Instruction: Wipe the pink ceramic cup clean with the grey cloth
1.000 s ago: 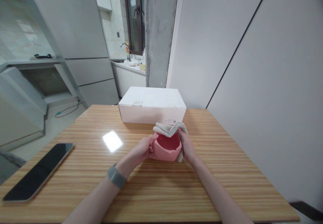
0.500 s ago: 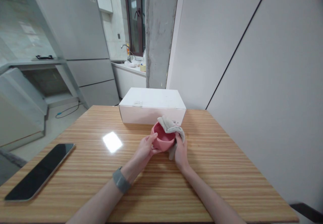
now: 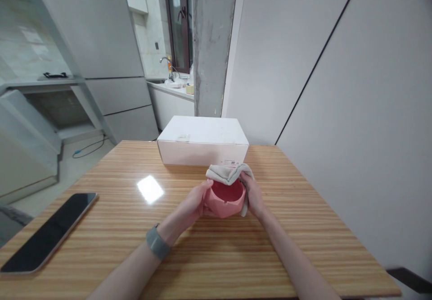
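Observation:
A pink faceted ashtray (image 3: pixel 224 207) with a small notch in its rim is held over the middle of the table, its opening tipped toward me. My left hand (image 3: pixel 199 198) is closed on its left side, thumb at the rim and fingers underneath. A light grey cloth (image 3: pixel 224 173) is gripped in my right hand (image 3: pixel 252 195). The cloth covers the ashtray's far rim and hangs down along its right side. Most of my right fingers are hidden by the cloth and the ashtray.
Behind my hands, a white box (image 3: pixel 202 151) stands at the far edge of the wooden table (image 3: pixel 297 241). On the left lies a black-screened phone (image 3: pixel 50 232). A pale wall (image 3: pixel 324 133) runs along the right side. Beyond are a fridge and a sink counter.
The ashtray has come nearer and slightly right, turning so its notch faces me. My right hand has shifted right with the cloth, which now lies across the far rim.

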Tool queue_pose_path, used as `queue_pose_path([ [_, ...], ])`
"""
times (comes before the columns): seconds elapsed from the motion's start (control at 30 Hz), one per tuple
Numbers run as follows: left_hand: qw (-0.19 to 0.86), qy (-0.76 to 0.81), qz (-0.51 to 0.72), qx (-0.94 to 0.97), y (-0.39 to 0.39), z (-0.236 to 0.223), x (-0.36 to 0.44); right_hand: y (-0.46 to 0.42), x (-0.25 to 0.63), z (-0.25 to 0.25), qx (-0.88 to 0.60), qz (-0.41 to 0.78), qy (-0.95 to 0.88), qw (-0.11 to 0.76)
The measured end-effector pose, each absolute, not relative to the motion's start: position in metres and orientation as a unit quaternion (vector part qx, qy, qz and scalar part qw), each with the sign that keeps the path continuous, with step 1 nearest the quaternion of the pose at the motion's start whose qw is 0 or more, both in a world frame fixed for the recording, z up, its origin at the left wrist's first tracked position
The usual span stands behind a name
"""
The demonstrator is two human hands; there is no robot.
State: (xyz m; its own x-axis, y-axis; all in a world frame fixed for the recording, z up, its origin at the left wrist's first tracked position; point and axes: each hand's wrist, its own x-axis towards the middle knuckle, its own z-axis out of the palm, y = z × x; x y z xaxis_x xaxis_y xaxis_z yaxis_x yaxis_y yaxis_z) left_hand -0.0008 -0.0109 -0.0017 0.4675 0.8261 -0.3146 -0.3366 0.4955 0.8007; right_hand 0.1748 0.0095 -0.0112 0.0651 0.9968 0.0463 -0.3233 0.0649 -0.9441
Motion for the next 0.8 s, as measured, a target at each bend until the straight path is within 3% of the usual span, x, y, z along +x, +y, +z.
queue_pose_path([
  [0.23, 0.753, 0.373, 0.422, 0.340, -0.008, -0.004, 0.001, 0.007, 0.166, -0.008, -0.400, 0.518, -0.416, 0.631],
  [0.57, 0.736, 0.309, 0.508, 0.322, -0.014, 0.000, 0.007, -0.021, 0.132, 0.001, -0.425, 0.388, -0.401, 0.712],
  [0.8, 0.785, 0.374, 0.395, 0.295, -0.006, 0.007, -0.003, -0.010, 0.148, -0.002, -0.450, 0.428, -0.360, 0.696],
])
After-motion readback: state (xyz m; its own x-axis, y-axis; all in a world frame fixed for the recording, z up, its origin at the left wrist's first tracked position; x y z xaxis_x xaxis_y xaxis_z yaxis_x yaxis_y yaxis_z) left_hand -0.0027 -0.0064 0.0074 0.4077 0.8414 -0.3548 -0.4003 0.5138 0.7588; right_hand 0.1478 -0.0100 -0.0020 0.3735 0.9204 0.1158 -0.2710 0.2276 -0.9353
